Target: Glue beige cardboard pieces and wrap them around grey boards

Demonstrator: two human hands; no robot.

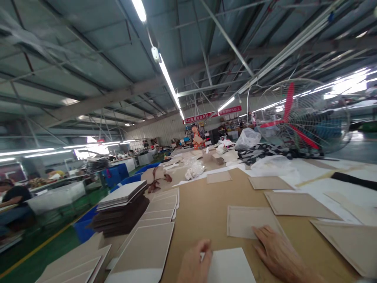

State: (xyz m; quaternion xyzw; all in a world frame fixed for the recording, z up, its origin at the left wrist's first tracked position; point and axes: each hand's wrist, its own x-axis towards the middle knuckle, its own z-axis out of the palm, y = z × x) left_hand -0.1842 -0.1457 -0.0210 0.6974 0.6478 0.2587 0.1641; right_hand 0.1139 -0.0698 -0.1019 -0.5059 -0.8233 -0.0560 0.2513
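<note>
My left hand [194, 262] is at the bottom centre with its fingers curled on the left edge of a white board [232, 265]. That board lies flat and runs out of the bottom of the view. To its right, my right hand [277, 253] rests with fingers stretched out, their tips on the lower edge of a beige panel [247, 218] with a raised border. Both lie on a tan sheet [200, 204] that covers the table.
More beige panels [300, 204] lie to the right. On the left are overlapping white-edged panels [147, 243] and a tall stack of dark brown and white boards [122, 208]. Beyond are crumpled plastic [194, 169] and a red-bladed fan [285, 122]. A person [198, 137] stands at the far end.
</note>
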